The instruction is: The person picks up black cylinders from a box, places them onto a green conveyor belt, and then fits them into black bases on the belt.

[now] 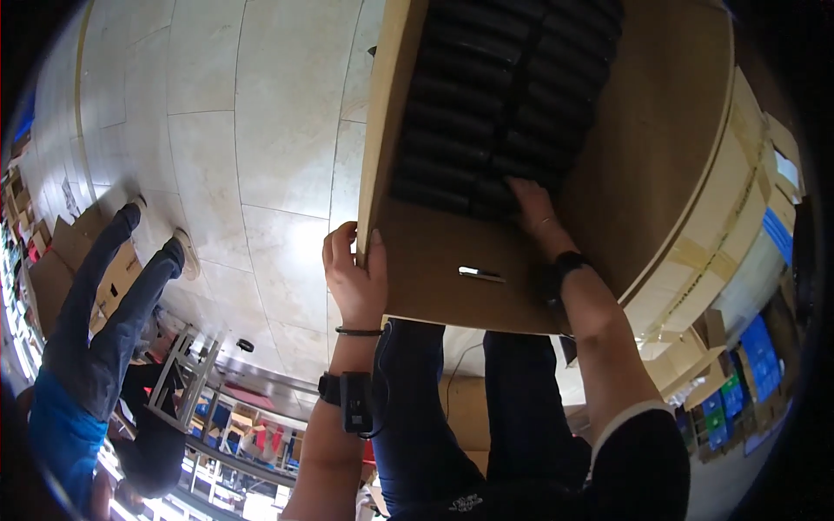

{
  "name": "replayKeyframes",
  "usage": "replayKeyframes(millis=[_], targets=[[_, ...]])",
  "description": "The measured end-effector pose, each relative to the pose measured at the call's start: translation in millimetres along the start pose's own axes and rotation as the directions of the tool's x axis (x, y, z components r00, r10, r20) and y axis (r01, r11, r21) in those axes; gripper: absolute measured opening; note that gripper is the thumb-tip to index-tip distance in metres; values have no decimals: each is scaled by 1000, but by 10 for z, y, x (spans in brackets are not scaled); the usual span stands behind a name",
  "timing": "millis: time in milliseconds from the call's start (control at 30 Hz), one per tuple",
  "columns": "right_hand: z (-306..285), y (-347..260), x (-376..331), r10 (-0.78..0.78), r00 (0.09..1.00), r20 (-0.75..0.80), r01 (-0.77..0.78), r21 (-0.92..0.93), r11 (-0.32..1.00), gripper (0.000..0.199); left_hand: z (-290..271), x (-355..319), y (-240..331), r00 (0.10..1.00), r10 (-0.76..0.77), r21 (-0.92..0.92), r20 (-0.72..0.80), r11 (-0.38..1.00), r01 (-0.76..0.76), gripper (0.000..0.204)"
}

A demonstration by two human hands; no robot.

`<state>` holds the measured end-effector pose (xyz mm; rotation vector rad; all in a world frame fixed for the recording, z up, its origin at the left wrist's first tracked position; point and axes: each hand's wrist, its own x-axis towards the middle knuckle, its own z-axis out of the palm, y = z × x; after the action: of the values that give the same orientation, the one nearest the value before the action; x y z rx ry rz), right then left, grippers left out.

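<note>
A large, open cardboard box [434, 269] stands in front of me, with a slot cut through its near wall. Packed inside are rows of black, tube-like pieces [460, 130]; their exact kind is lost in the dark. My left hand [354, 269] is closed round the box's left edge near the front corner, with its fingers outside and the thumb over the rim. Down inside the box, my right hand [532, 201] rests against the near end of the black pieces. One finger of it points left, while the others are hidden in shadow.
Behind the box's right side are taped cartons [704, 269] and blue bins [761, 356]. At the left, another person [122, 295] stands on the tiled floor [287, 174] beside an open carton [117, 278] and a metal frame [184, 378]. My legs are close to the box's near wall.
</note>
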<state>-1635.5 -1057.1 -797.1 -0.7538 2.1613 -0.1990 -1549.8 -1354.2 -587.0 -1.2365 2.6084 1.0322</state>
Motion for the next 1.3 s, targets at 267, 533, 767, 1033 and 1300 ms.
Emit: replayKeyframes(millis=[267,533,767,1033,1300], targets=[[249,-69,71,388,921,-25,-382,125,916,54,10,13,45,1000,22,-17,-7,1000,-22,23],[-919,102,710,341,844,-413,-307,150,940,41,-58,7,49,1000,6,-7,11,1000,-6,22],[-1528,132,1435,273,912,-306,-224,186,957,50,-28,4,-11,999,34,44,14,998,-35,23],[-2791,970,2899,503,580,-641,-165,513,843,75,-50,77,75,998,-34,60,57,998,31,21],[-2722,1263,3320,358,750,-555,-96,445,890,89,-93,109,64,996,45,78,80,996,-51,17]])
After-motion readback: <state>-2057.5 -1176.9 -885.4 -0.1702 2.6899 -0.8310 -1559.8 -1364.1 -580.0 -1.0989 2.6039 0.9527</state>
